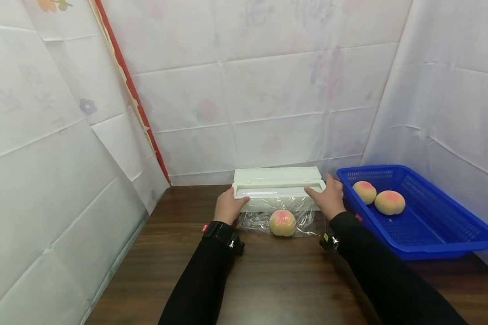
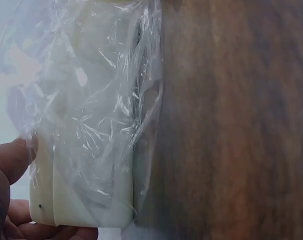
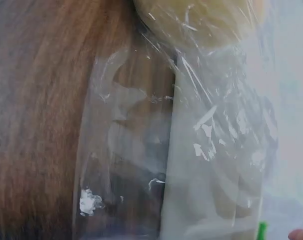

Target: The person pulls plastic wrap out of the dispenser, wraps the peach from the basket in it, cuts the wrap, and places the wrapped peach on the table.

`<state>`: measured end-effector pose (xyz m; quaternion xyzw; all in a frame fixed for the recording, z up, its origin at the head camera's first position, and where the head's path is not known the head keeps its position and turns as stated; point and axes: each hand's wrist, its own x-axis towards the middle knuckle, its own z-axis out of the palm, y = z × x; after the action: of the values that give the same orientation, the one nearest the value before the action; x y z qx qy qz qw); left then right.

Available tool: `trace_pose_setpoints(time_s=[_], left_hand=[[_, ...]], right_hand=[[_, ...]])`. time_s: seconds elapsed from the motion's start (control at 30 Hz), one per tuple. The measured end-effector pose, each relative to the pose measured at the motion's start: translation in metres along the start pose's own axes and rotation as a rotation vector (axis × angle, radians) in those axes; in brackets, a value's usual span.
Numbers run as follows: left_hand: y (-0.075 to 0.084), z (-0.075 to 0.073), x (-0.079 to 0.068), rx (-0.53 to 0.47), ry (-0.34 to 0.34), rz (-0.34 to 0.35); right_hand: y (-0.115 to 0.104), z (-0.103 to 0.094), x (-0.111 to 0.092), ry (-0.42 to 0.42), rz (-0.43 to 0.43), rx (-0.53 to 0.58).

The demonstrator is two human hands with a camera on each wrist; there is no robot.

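A white cling film dispenser [image 1: 282, 204] stands at the back of the table with its lid [image 1: 277, 174] tipped back. My left hand [image 1: 228, 206] grips its left end, the thumb at the front edge and the fingers curled round the end in the left wrist view. At the right end my right hand [image 1: 328, 197] is spread, thumb over the top and index finger pointing up; only its fingertips [image 3: 300, 234] show in the right wrist view. Clear cling film [image 2: 99, 120] hangs over the front onto the table. Against the film, before the dispenser, sits a peach [image 1: 282, 223].
To the right stands a blue plastic basket [image 1: 431, 249] with a peach [image 1: 389, 202] and another peach [image 1: 364, 192] inside, close to my right forearm. White sheeting [image 1: 268, 99] rises behind and on both sides of the dark wooden table [image 1: 284, 284].
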<state>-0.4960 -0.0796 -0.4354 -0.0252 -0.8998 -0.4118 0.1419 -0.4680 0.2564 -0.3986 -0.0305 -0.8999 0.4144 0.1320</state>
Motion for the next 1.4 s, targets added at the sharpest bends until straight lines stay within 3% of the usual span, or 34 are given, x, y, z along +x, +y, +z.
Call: trace_pose_setpoints(time_s=[0.13,0.23,0.37,0.5,0.77,0.9,1.23,1.33,1.4], left_hand=[[0.000,-0.002,0.000,-0.012,-0.009,-0.005],[-0.001,-0.002,0.001,-0.019,-0.013,-0.004],[-0.002,-0.002,0.002,-0.025,-0.020,-0.007],[-0.003,-0.002,0.003,-0.033,-0.041,-0.032],[-0.002,-0.002,0.003,-0.029,-0.060,-0.072],[-0.002,-0.004,0.000,-0.042,-0.059,-0.068],[0.002,-0.002,-0.002,-0.037,-0.067,-0.047],[0.003,-0.007,0.001,0.031,-0.088,-0.022],[0.007,-0.012,0.005,0.132,-0.106,-0.008]], right_hand=[[0.009,-0.002,0.003,-0.065,0.105,0.101],[0.016,0.000,0.003,-0.145,0.149,0.245],[0.016,0.003,-0.001,-0.190,0.131,0.453],[0.015,0.006,0.000,-0.178,0.081,0.552],[0.038,0.023,0.016,-0.130,0.034,0.604],[0.044,0.027,0.018,-0.151,0.015,0.610],[0.054,0.023,0.019,-0.173,0.032,0.623],[0.051,0.023,0.017,-0.176,0.023,0.609],[0.050,0.023,0.017,-0.180,0.015,0.604]])
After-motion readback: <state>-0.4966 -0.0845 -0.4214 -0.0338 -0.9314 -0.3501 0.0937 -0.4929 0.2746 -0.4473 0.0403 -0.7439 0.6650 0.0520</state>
